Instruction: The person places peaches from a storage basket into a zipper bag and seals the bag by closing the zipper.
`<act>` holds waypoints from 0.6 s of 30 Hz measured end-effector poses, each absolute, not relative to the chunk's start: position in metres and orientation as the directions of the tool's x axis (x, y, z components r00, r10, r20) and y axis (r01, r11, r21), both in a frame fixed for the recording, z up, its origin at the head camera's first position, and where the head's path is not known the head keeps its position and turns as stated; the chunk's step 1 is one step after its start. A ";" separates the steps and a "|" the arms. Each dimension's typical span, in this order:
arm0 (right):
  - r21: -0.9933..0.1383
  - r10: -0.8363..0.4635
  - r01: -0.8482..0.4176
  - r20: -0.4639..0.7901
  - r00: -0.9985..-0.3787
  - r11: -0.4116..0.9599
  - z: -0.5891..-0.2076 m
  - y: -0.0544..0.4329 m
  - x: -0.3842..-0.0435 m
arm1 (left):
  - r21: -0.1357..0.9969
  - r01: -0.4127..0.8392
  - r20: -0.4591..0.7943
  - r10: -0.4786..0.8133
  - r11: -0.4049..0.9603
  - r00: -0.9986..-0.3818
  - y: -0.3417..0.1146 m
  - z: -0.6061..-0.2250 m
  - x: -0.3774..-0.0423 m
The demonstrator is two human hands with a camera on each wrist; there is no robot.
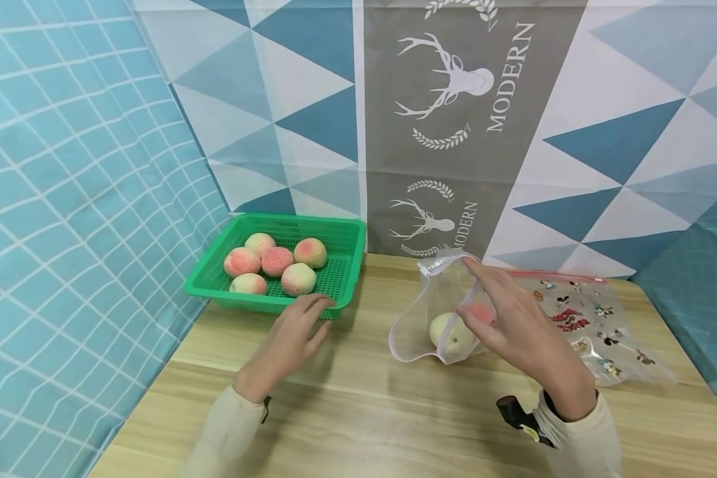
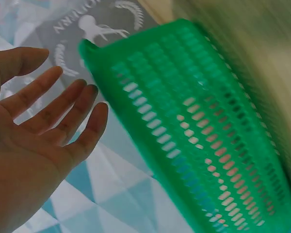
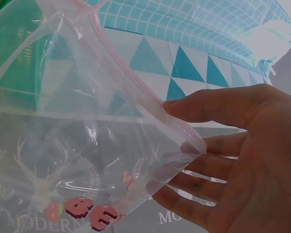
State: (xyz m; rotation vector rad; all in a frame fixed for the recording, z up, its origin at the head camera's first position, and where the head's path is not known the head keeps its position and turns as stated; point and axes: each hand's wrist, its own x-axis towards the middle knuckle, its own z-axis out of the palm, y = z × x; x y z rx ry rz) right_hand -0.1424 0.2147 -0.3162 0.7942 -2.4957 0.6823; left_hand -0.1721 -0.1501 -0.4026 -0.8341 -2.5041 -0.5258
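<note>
While the right hand point(image 1: 520, 325) pinches the transparent plastic zip bag with pale trim point(image 1: 439, 302) near one end of its mouth, the left hand point(image 1: 288, 344) holds nothing; its fingers are spread and slightly bent just beside the near rim of the green perforated plastic basket point(image 1: 354, 265).

Location: the zip bag stands right of centre on the wood-grain tabletop point(image 1: 358, 411), its mouth gaping toward the left edge. The basket occupies the far left corner. A second clear bag with a red zip and cartoon print point(image 1: 600, 332) lies toward the right edge, partly behind the right arm.

Contents: the basket contains six round pink-and-cream peaches point(image 1: 277, 261). The zip bag contains at least two: one mostly cream peach point(image 1: 461, 340) and one pink peach point(image 1: 480, 312).

Handling: the zip bag is probably light, limp and slippery; its film is likely to fold inward if released. The trimmed mouth appears the firmest grip point. The peaches look matt and should not slip readily; whether they are firm cannot be told. Each is best grasped around its widest part, with light pressure against bruising.
</note>
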 end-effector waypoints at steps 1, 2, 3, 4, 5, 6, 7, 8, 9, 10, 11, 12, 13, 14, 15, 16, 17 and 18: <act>-0.317 -0.410 -0.623 0.531 -0.741 0.715 -0.316 0.214 -0.143 | 0.221 0.626 0.524 0.450 0.748 -0.723 -0.153 -0.404 -0.175; -0.315 -0.410 -0.623 0.533 -0.740 0.716 -0.316 0.214 -0.143 | 0.228 0.621 0.532 0.439 0.750 -0.724 -0.155 -0.405 -0.178; -0.313 -0.410 -0.624 0.534 -0.739 0.716 -0.317 0.214 -0.143 | 0.235 0.614 0.538 0.425 0.754 -0.728 -0.158 -0.406 -0.181; -0.312 -0.411 -0.625 0.536 -0.738 0.716 -0.317 0.213 -0.143 | 0.239 0.605 0.545 0.411 0.759 -0.731 -0.160 -0.407 -0.184; -0.310 -0.410 -0.625 0.538 -0.737 0.717 -0.318 0.213 -0.144 | 0.241 0.599 0.549 0.401 0.764 -0.733 -0.162 -0.408 -0.188; -0.308 -0.410 -0.626 0.540 -0.735 0.717 -0.318 0.213 -0.144 | 0.243 0.592 0.553 0.392 0.768 -0.735 -0.163 -0.409 -0.190; -0.307 -0.409 -0.625 0.541 -0.735 0.718 -0.318 0.213 -0.144 | 0.244 0.585 0.556 0.382 0.773 -0.738 -0.165 -0.410 -0.194; -0.308 -0.408 -0.624 0.541 -0.736 0.718 -0.318 0.212 -0.144 | 0.250 0.575 0.556 0.370 0.779 -0.744 -0.167 -0.410 -0.196; -0.308 -0.407 -0.624 0.541 -0.736 0.718 -0.319 0.212 -0.144 | 0.260 0.563 0.553 0.357 0.785 -0.753 -0.169 -0.411 -0.199; -0.309 -0.406 -0.623 0.541 -0.736 0.719 -0.319 0.212 -0.144 | 0.272 0.553 0.550 0.344 0.787 -0.761 -0.172 -0.412 -0.202; -0.309 -0.406 -0.622 0.540 -0.737 0.719 -0.319 0.212 -0.144 | 0.290 0.539 0.543 0.328 0.791 -0.773 -0.174 -0.412 -0.204; -0.309 -0.405 -0.622 0.540 -0.738 0.720 -0.319 0.212 -0.145 | 0.305 0.522 0.534 0.311 0.796 -0.786 -0.176 -0.413 -0.207; -0.310 -0.405 -0.621 0.539 -0.739 0.720 -0.319 0.211 -0.145 | 0.327 0.505 0.525 0.291 0.799 -0.800 -0.179 -0.413 -0.210; -0.311 -0.406 -0.621 0.538 -0.739 0.719 -0.319 0.211 -0.145 | 0.349 0.486 0.514 0.270 0.801 -0.814 -0.181 -0.413 -0.213; -0.310 -0.406 -0.621 0.537 -0.739 0.720 -0.318 0.211 -0.145 | 0.369 0.469 0.503 0.251 0.803 -0.827 -0.183 -0.413 -0.217; -0.310 -0.407 -0.621 0.536 -0.740 0.720 -0.319 0.211 -0.145 | 0.389 0.449 0.488 0.233 0.805 -0.841 -0.184 -0.413 -0.221; -0.310 -0.407 -0.621 0.536 -0.740 0.720 -0.319 0.211 -0.145 | 0.403 0.430 0.473 0.219 0.808 -0.854 -0.186 -0.413 -0.225; -0.310 -0.407 -0.620 0.535 -0.740 0.720 -0.319 0.211 -0.145 | 0.412 0.415 0.457 0.210 0.811 -0.864 -0.187 -0.413 -0.230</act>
